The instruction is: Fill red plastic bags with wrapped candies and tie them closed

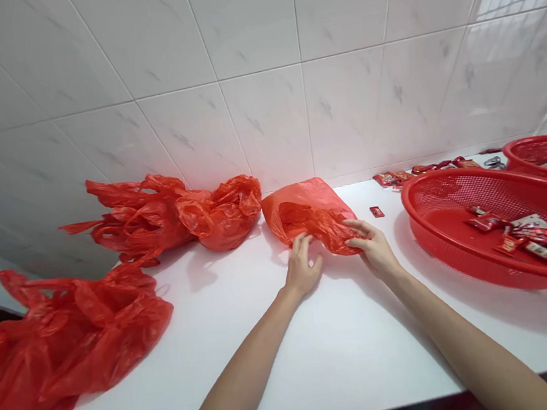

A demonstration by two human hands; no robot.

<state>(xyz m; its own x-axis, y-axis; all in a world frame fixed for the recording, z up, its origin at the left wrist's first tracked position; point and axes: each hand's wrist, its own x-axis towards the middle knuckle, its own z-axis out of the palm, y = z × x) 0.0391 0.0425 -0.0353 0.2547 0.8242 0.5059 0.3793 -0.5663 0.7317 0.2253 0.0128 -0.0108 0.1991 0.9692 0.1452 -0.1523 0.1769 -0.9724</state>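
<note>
Left hand (304, 267) and right hand (375, 249), loosely spread, are touching a bag (300, 196); more bags (225, 221) are crowding left, a basket (455, 262) right.

No txt can be made out rn! Pale lettering's spotted on red wrappers (510, 243) in the nearer basket (440, 227), but it's too sm. & blurred to be read.

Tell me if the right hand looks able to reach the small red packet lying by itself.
Probably yes: the small red packet lies uncovered just beyond the right hand, and nothing visible stands between, though that hand is at a red bag.
</note>
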